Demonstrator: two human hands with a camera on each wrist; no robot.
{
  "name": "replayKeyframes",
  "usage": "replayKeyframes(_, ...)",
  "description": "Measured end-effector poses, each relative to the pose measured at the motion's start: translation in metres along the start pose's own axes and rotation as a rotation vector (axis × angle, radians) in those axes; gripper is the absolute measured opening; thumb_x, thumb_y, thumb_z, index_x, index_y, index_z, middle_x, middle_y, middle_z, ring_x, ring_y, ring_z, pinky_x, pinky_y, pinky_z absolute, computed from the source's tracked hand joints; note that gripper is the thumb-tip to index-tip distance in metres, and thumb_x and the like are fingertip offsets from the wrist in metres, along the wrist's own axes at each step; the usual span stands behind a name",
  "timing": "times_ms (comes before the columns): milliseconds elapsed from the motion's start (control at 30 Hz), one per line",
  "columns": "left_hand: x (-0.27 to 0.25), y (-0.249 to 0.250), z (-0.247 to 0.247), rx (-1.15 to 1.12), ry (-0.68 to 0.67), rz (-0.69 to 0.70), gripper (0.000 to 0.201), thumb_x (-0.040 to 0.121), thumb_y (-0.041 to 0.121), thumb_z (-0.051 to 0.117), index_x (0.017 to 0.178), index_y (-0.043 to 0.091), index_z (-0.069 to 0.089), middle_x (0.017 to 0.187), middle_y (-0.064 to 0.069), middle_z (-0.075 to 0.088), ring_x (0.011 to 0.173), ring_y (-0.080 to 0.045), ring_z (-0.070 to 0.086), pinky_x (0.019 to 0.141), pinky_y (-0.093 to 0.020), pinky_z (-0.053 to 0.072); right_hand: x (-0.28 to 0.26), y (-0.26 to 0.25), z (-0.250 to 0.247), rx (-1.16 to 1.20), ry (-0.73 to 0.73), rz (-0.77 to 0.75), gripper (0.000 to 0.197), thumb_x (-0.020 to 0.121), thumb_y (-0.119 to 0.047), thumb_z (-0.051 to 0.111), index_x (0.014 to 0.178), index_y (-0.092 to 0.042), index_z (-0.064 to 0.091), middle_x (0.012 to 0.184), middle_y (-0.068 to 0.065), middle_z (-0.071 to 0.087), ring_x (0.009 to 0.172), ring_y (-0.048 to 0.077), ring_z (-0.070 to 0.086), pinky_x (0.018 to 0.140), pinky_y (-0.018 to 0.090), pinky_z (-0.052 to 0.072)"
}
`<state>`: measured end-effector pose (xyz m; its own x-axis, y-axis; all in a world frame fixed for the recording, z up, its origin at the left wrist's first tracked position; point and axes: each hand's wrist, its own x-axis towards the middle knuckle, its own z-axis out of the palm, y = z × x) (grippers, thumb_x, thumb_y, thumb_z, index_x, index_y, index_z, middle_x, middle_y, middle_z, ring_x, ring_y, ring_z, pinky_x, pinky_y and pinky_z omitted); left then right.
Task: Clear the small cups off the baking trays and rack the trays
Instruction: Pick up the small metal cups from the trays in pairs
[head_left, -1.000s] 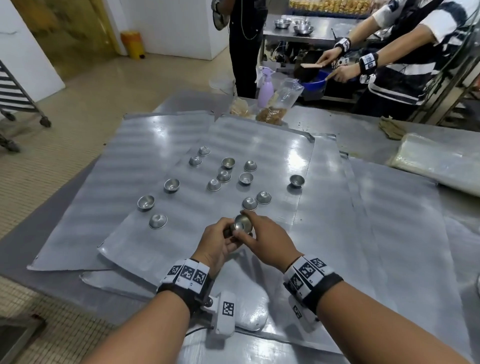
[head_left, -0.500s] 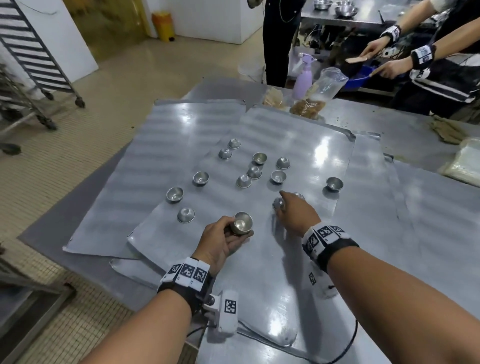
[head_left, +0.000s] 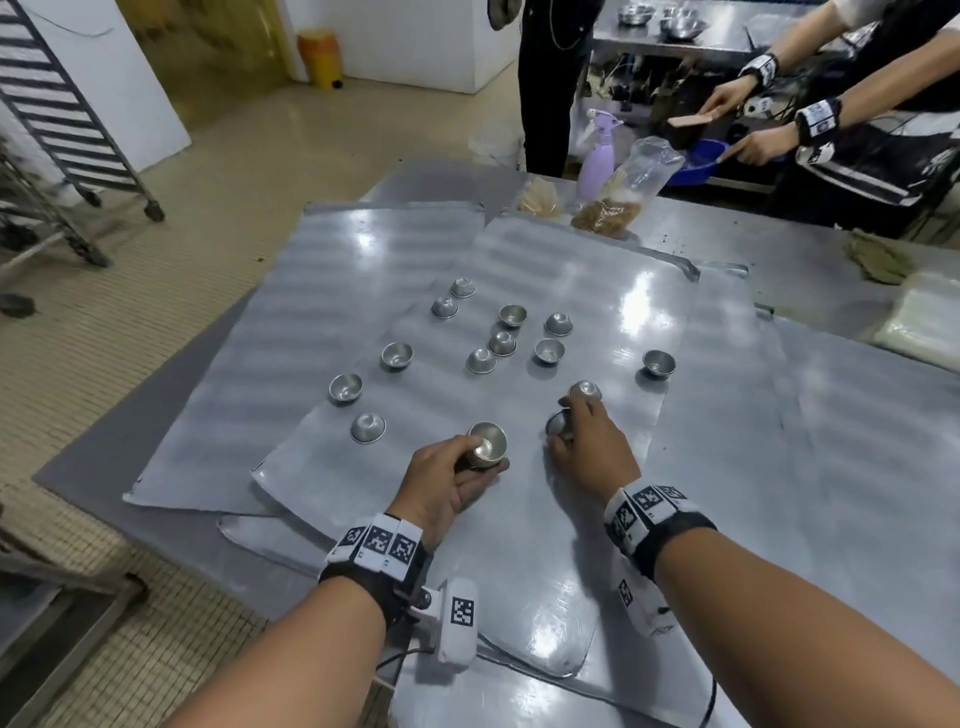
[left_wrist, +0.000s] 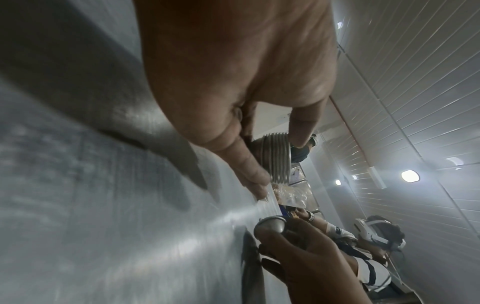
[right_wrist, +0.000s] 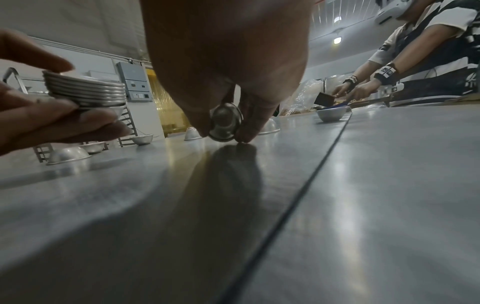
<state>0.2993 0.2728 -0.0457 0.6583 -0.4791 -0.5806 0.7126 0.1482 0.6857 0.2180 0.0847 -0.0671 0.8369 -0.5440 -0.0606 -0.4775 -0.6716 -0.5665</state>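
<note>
Several small metal cups (head_left: 502, 343) lie scattered on the top baking tray (head_left: 550, 519), some upright, some upside down. My left hand (head_left: 457, 475) holds a nested stack of cups (head_left: 487, 445) (left_wrist: 276, 158) (right_wrist: 85, 92) just above the tray. My right hand (head_left: 587, 441) pinches one tilted cup (head_left: 559, 422) (right_wrist: 225, 122) between thumb and fingers, its rim near the tray. Another upside-down cup (head_left: 585, 389) sits just beyond my right fingertips.
More flat trays (head_left: 291, 364) overlap underneath on the steel table (head_left: 831, 270). A purple spray bottle (head_left: 597, 156) and a plastic bag (head_left: 623, 192) stand at the far edge. Two other people work beyond the table. A wheeled tray rack (head_left: 67, 119) stands at the far left.
My right hand left the stack, reached forward to the cups on the tray and picked one up on edge. My left hand kept the stack. The head view shifted left.
</note>
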Motion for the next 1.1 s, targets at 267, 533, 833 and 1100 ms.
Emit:
replayKeyframes(267, -0.012, -0.017, 0.009, 0.050, 0.005, 0.021, 0.021, 0.093, 0.006, 0.062, 0.106, -0.011, 0.064, 0.101, -0.028, 0.074, 0.096, -0.038, 0.075, 0.089, -0.041, 0.060, -0.042, 0.008, -0.010, -0.021, 0.075, 0.066, 0.013, 0.077, -0.035, 0.057, 0.089, -0.031, 0.053, 0.094, -0.009, 0.054, 0.084, 0.016, 0.054, 0.070, 0.031, 0.045)
replayKeyframes(533, -0.027, -0.022, 0.008, 0.084, 0.008, 0.056, 0.027, 0.091, 0.003, 0.065, 0.112, -0.012, 0.065, 0.109, -0.030, 0.072, 0.094, -0.032, 0.075, 0.072, -0.029, 0.062, -0.056, 0.022, -0.010, -0.072, 0.049, 0.039, 0.064, 0.084, -0.041, 0.061, 0.143, -0.026, 0.043, 0.127, -0.004, 0.060, 0.118, 0.020, 0.054, 0.094, 0.034, 0.046)
replayKeyframes(833, -0.025, -0.022, 0.004, -0.007, 0.042, 0.018, 0.022, 0.091, 0.014, 0.054, 0.101, -0.004, 0.063, 0.097, -0.022, 0.075, 0.099, -0.042, 0.073, 0.096, -0.045, 0.056, -0.050, 0.004, -0.022, 0.121, 0.063, -0.097, 0.055, 0.084, -0.052, 0.068, 0.130, -0.023, 0.057, 0.120, -0.003, 0.065, 0.108, 0.017, 0.060, 0.090, 0.033, 0.048)
replayKeyframes(1100, -0.022, -0.022, 0.007, 0.060, -0.042, 0.081, 0.031, 0.089, 0.012, 0.063, 0.108, -0.012, 0.066, 0.110, -0.035, 0.068, 0.099, -0.038, 0.067, 0.088, -0.041, 0.056, -0.062, -0.038, -0.001, 0.137, -0.019, -0.260, 0.056, 0.084, -0.056, 0.068, 0.133, -0.035, 0.050, 0.112, -0.009, 0.071, 0.096, 0.016, 0.066, 0.081, 0.033, 0.051)
